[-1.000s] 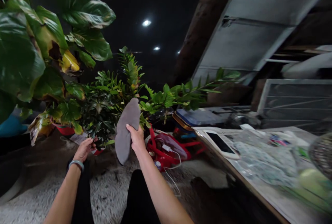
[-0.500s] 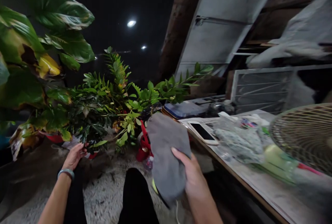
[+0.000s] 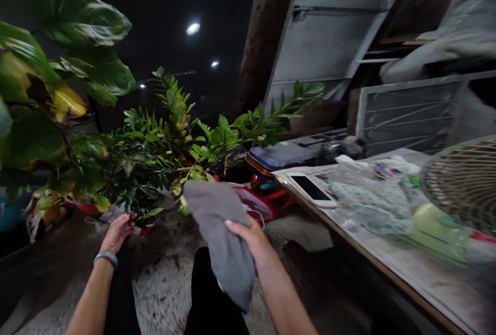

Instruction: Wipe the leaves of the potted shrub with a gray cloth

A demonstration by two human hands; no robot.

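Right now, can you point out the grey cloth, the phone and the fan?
Grey cloth (image 3: 221,248): head view, middle of its visible side.
Phone (image 3: 310,188): head view, on its dark screen.
Fan (image 3: 465,182): head view, on its grille, cut off by the right edge.

A: Left fingers (image 3: 127,221), what's around?
B: Plant (image 3: 143,187) just ahead, contact unclear. Second plant (image 3: 73,19) farther left and ahead.
A: Right fingers (image 3: 234,228)?
B: Cloth (image 3: 219,229) in them, extending left. Tote (image 3: 253,198) just beyond, partly behind it. Surface (image 3: 411,268) off to their right.
A: Surface layout?
B: From right fingers: phone (image 3: 312,189) right and slightly ahead, near the edge; plastic bag (image 3: 370,198) farther right; fan (image 3: 465,182) past that, footing unclear.
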